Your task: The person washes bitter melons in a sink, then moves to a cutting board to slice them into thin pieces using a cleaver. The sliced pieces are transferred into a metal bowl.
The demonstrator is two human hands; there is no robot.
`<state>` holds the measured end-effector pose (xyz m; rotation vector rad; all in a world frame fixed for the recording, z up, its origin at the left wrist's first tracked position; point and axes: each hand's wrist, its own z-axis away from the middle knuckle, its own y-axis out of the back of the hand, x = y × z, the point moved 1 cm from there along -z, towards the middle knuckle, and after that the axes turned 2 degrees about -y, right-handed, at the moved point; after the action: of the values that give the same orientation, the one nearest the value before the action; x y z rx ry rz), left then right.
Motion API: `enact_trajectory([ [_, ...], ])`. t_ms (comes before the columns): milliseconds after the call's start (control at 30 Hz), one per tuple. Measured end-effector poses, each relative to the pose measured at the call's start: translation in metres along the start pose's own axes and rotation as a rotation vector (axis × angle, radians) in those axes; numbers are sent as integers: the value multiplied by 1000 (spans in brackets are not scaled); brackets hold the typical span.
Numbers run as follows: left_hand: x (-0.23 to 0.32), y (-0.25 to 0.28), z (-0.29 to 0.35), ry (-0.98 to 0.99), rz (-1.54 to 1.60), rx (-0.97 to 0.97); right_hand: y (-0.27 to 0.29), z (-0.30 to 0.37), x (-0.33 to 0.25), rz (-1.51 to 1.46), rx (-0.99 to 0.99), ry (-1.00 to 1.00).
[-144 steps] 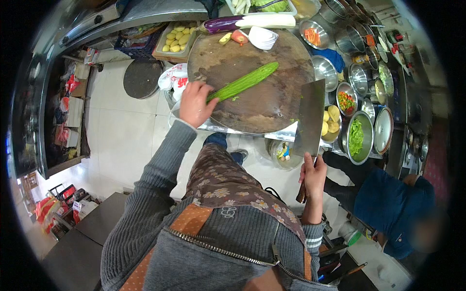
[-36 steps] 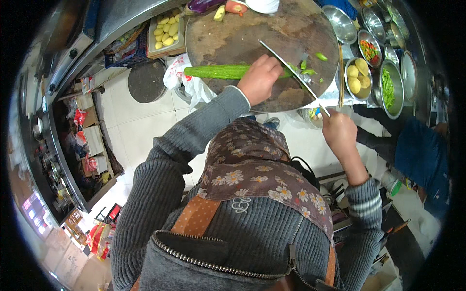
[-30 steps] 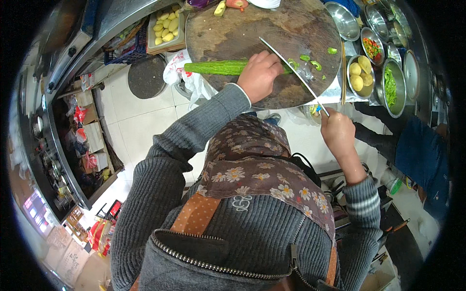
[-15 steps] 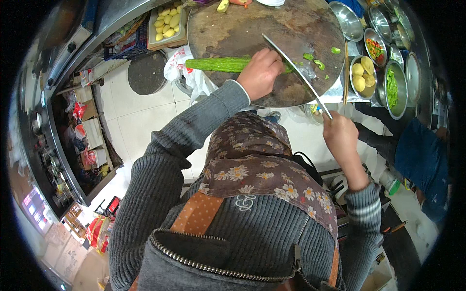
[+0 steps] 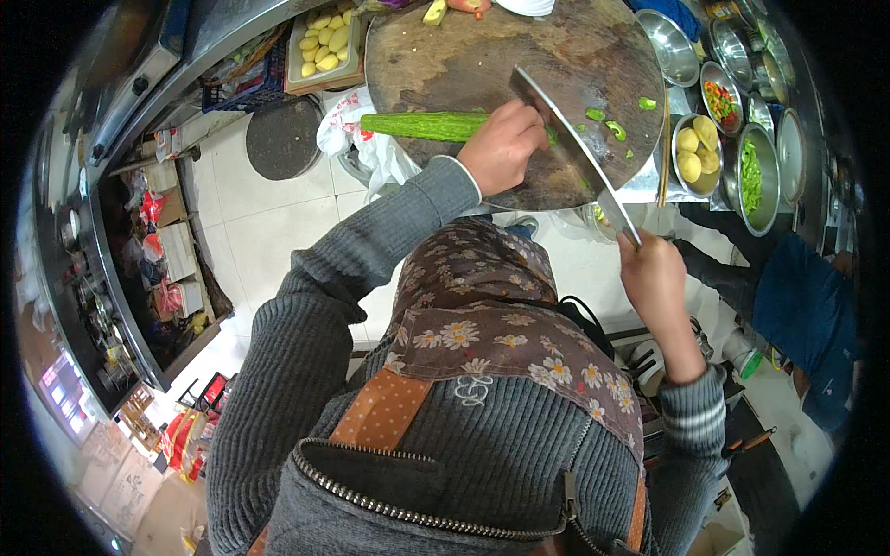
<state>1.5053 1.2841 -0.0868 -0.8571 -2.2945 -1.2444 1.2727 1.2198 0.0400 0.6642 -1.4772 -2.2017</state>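
Note:
A long, bumpy green gourd (image 5: 422, 126) lies across a round wooden chopping board (image 5: 445, 65), its left end reaching past the board's edge. My left hand (image 5: 505, 144) is closed over its right part, fingers bent and pressing it down. In my right hand (image 5: 654, 273), which is wrapped round the handle, is a cleaver (image 5: 579, 153). Its blade slants up and leftward over the board, right beside my left fingertips. Whether the edge touches the gourd is hard to tell. Several small green cut pieces (image 5: 616, 131) lie to the right of the blade.
Metal bowls stand at the right: one of peeled potatoes (image 5: 688, 167), one of chopped red and green peppers (image 5: 721, 102), one of green slices (image 5: 751, 176). A tub of potatoes (image 5: 324, 42) is at the far left. A person in blue (image 5: 802, 287) is nearby on the right.
The cleaver's blade has turned, so more of its flat side shows, and my right hand has shifted slightly downward. My left hand still presses the gourd. The whole view has shifted a little.

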Motion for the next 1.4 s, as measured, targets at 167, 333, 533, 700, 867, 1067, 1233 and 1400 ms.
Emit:
enact_trajectory([
  [167, -1, -2, -1, -2, -1, 19, 6, 0, -3, -7, -1, 7],
  [333, 1, -2, 0, -16, 0, 48, -20, -6, 6, 61, -52, 9],
  [533, 3, 21, 0, 173, 96, 114, -5, -5, 26, -351, -49, -97],
  [700, -9, 51, 16, 648, 319, 393, 30, 0, 34, -935, -308, -383],
  [867, 13, 47, -44, 853, 1572, 295, 29, -4, 33, -1349, -489, -506],
  [1067, 23, 21, -87, 928, 1978, 81, 15, -7, 35, -1430, -591, -538],
  [1233, 19, -4, -93, 1046, 1919, 160, 14, -11, 48, -1416, -536, -493],
  [1400, 29, -11, -91, 1144, 1621, 393, 21, -21, 68, -1291, -369, -455],
])
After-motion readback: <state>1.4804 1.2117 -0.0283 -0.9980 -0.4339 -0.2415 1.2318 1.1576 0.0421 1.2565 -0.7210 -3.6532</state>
